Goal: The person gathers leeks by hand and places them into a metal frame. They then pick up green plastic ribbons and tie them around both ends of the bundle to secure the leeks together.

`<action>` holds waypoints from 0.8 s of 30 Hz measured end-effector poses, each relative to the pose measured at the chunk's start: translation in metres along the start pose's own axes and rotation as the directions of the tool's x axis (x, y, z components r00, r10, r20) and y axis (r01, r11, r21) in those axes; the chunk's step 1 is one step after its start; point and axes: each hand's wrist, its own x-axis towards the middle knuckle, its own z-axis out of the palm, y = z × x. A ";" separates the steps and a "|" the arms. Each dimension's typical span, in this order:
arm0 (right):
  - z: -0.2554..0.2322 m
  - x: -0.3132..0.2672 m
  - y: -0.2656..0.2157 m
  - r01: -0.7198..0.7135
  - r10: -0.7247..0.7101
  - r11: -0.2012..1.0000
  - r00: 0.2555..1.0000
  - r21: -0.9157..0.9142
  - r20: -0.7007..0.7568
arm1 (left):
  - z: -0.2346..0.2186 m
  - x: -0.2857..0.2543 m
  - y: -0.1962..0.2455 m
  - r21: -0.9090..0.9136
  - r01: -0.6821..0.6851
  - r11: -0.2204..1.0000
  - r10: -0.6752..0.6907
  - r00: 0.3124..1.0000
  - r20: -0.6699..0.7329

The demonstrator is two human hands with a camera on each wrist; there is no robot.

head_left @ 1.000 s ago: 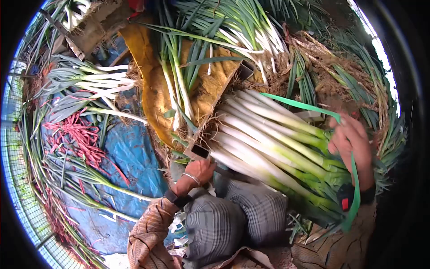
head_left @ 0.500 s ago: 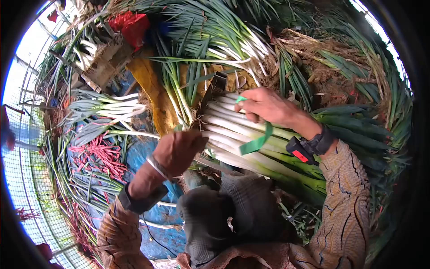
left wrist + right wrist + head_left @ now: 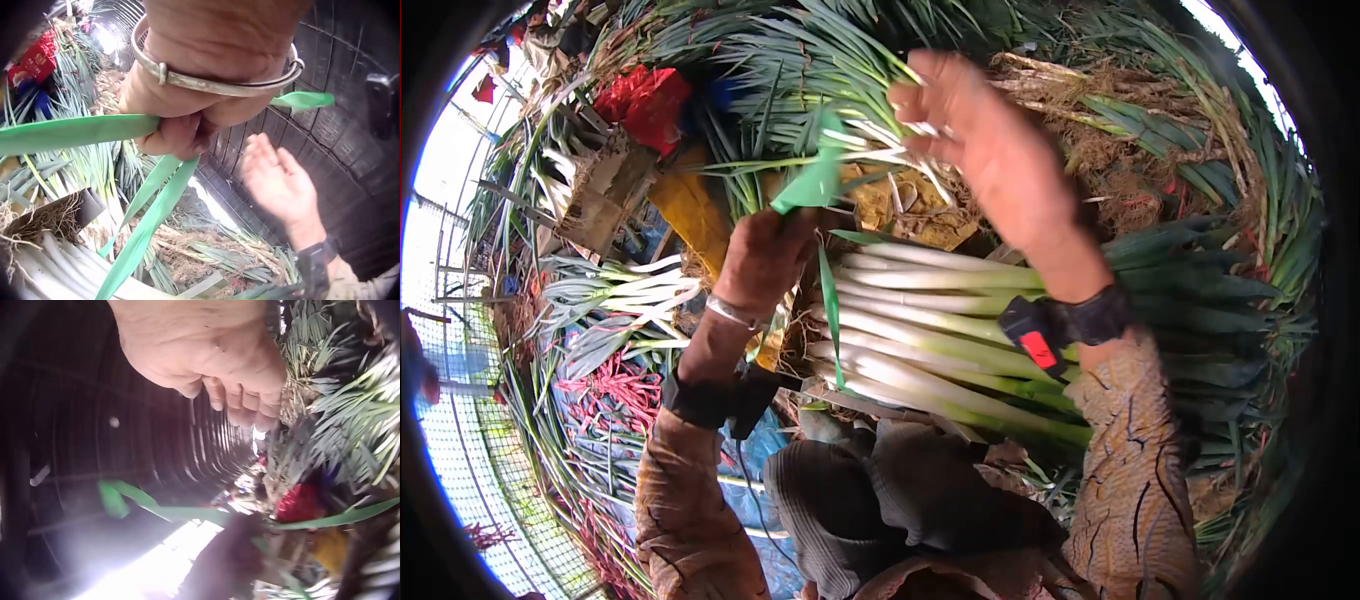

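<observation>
My left hand [image 3: 760, 262] grips a flat green plastic strap [image 3: 810, 186] in its curled fingers, raised above the root end of the leeks. Two lengths of the strap [image 3: 150, 225] run down from that fist toward the leeks in the left wrist view, while loose ends stick out on both sides. Thick white-and-green leeks [image 3: 930, 345] lie side by side in a large bundle below. Farther forward, my right hand [image 3: 1000, 150] is lifted in the air, its fingers loosely extended and holding nothing.
Thinner leeks [image 3: 625, 300] lie at the left, near a heap of pink ties [image 3: 625, 390] on blue sheeting. More leafy stalks [image 3: 820, 60] are piled at the back. A red bag [image 3: 645, 108] and yellow cloth [image 3: 690, 215] sit at the back left. Mesh [image 3: 500, 400] borders the left.
My right hand reached from the leaf end across the leeks, then rose forward and let go of the strap. My left hand lifted from beside the bundle and now holds the strap.
</observation>
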 end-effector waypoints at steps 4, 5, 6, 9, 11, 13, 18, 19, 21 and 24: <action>-0.010 -0.030 0.102 0.123 0.012 0.786 0.977 -0.606 0.214 | 0.000 0.012 0.019 -0.258 0.150 0.954 -0.127 0.986 0.104; -0.009 -0.038 0.119 0.220 -0.006 0.698 0.953 -0.681 0.302 | 0.002 0.018 0.010 -0.255 0.096 0.962 -0.079 0.994 0.075; -0.005 -0.043 0.123 0.303 0.000 0.610 0.924 -0.732 0.382 | 0.004 0.023 0.001 -0.249 0.041 0.968 -0.030 0.999 0.046; -0.016 -0.036 0.145 -0.123 0.242 0.928 0.917 -0.353 0.318 | 0.004 0.029 0.000 -0.255 0.194 0.947 -0.198 0.980 0.008; -0.022 -0.028 0.131 -0.376 0.383 0.921 0.922 -0.103 0.057 | 0.001 0.030 0.032 -0.439 0.307 0.844 -0.322 0.946 0.043; -0.025 -0.018 0.103 -0.559 0.532 0.791 0.829 -0.246 -0.174 | 0.009 0.038 0.046 -0.547 0.325 0.771 -0.329 0.940 0.095; -0.011 -0.027 0.099 0.057 0.539 0.723 0.577 -0.688 0.614 | 0.034 0.074 0.010 -0.588 0.391 0.708 -0.421 0.902 0.094; -0.012 -0.023 0.098 0.052 0.615 0.684 0.496 -0.728 0.613 | 0.035 0.076 0.006 -0.617 0.391 0.683 -0.432 0.897 0.091; -0.017 -0.024 0.098 -0.244 0.647 0.718 0.581 -0.652 0.495 | 0.032 0.076 0.000 -0.565 0.437 0.700 -0.463 0.880 0.107; -0.015 -0.014 0.077 -0.624 0.747 0.656 0.615 -0.424 0.251 | 0.014 0.076 0.029 -0.784 -0.030 0.620 -0.190 0.964 -0.187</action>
